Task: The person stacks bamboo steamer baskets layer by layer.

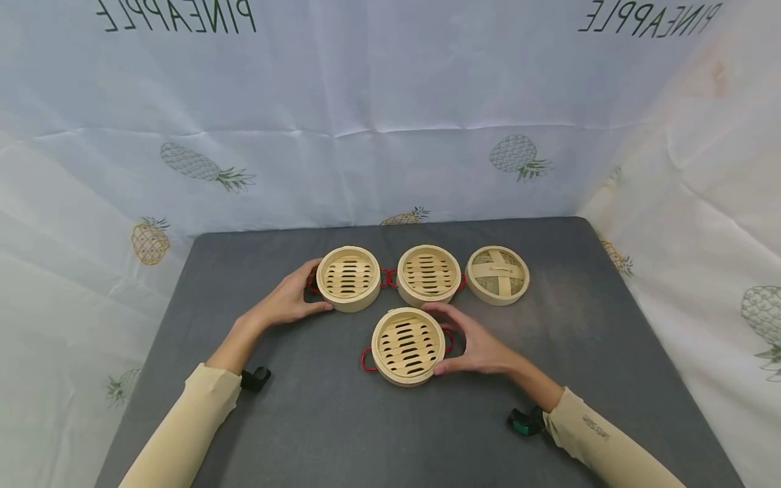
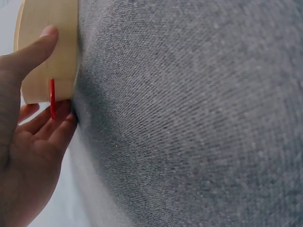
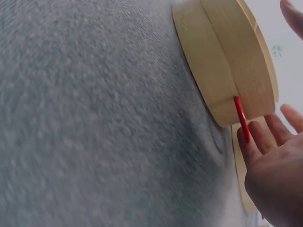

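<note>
In the head view my left hand (image 1: 293, 298) holds the back-left bamboo steamer basket (image 1: 348, 271) by its side, thumb in front and fingers behind. The left wrist view shows the thumb against its wall, near the red handle (image 2: 52, 98). My right hand (image 1: 478, 346) curves about the right side of the front steamer basket (image 1: 407, 347), which has slats and two red handles. In the right wrist view its fingers lie close by the red handle (image 3: 242, 119), while the thumb stands apart from the wall. Both baskets stand upright on the table.
A third slatted basket (image 1: 429, 274) stands in the back row, with a woven bamboo lid (image 1: 497, 274) at its right. The dark grey table (image 1: 317, 420) meets a pineapple-print cloth (image 1: 378, 88) behind. Black wrist straps (image 1: 255, 379) show on both arms.
</note>
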Action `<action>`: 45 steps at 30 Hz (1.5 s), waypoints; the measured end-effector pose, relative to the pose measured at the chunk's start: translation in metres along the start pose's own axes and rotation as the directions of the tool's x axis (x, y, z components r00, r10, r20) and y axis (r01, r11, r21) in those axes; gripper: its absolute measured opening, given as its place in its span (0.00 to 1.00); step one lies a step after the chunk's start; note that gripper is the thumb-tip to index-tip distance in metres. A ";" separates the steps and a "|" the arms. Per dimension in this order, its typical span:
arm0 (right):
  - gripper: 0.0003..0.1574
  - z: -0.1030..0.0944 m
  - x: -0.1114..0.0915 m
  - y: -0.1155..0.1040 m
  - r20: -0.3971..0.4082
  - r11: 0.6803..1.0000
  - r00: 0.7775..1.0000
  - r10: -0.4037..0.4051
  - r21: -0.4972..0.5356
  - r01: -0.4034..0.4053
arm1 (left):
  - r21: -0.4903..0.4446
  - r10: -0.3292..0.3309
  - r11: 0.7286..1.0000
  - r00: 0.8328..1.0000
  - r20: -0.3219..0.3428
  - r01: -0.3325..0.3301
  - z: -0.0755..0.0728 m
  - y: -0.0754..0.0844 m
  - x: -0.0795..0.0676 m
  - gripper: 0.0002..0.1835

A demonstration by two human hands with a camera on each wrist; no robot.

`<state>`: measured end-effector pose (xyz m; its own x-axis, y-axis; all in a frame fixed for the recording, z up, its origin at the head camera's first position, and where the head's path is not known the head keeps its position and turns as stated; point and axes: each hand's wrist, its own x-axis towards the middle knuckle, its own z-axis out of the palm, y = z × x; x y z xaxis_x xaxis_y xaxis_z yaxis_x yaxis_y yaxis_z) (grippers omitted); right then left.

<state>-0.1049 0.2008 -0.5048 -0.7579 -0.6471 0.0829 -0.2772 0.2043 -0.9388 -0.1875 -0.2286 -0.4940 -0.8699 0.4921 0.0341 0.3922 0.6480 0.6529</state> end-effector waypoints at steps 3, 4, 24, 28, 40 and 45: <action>0.71 0.004 0.002 0.001 0.003 1.000 1.000 0.003 -0.024 -0.003 | -0.004 0.003 1.000 1.000 0.003 -0.003 0.000 0.000 0.002 0.55; 0.72 0.006 0.003 0.002 0.005 0.999 1.000 0.005 -0.036 -0.005 | -0.004 0.002 1.000 1.000 0.002 -0.002 0.000 0.000 0.002 0.54; 0.93 0.033 0.011 -0.001 -0.051 0.975 0.994 0.099 -0.192 -0.108 | -0.002 -0.005 1.000 1.000 -0.027 0.005 0.001 -0.006 0.005 0.55; 0.90 0.034 0.011 -0.001 -0.069 0.974 0.993 0.095 -0.199 -0.107 | -0.002 0.007 1.000 1.000 -0.027 -0.007 0.001 -0.006 0.007 0.54; 0.86 0.035 0.010 0.001 -0.093 0.973 0.992 0.081 -0.207 -0.099 | -0.003 -0.010 1.000 1.000 -0.021 0.010 0.003 -0.004 0.005 0.54; 0.86 0.036 0.009 0.000 -0.094 0.978 0.992 0.081 -0.186 -0.098 | -0.002 -0.005 1.000 1.000 -0.025 0.005 0.004 -0.005 0.005 0.53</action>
<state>-0.0904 0.1691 -0.5158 -0.8302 -0.5562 0.0374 -0.3067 0.3995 -0.8639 -0.1921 -0.2269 -0.5001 -0.8791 0.4741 0.0499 0.3873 0.6493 0.6545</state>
